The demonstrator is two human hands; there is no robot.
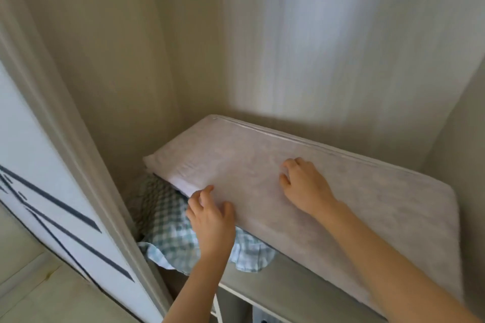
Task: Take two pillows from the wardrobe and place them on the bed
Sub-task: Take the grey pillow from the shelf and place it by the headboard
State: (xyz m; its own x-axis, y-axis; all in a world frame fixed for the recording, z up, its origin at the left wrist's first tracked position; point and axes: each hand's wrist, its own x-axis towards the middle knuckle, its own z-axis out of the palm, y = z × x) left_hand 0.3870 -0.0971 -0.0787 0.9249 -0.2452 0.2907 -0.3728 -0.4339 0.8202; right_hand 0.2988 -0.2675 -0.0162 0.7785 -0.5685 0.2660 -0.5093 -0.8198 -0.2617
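So, head view only, looking down into an open wardrobe [301, 47] with pale wood-grain walls. Big pinkish-white pillow [328, 191] lying flat on the shelf [275, 286], stretching nearly wall to wall, seam edge toward the back. Underneath its left end, a green-and-white checked pillow or cushion [168, 228], partly squashed, frilly edge hanging over the shelf front. Left hand [210, 220] at the near-left edge of the top pillow, fingers curled against that edge, thumb up on top, looks like a loose grip but can't tell for sure. Right hand [304, 183] resting palm-down on the pillow's top surface, fingers bent, holding nothing. Sliding door [52, 204] with dark diagonal lines off on the left. Bed nowhere in view.
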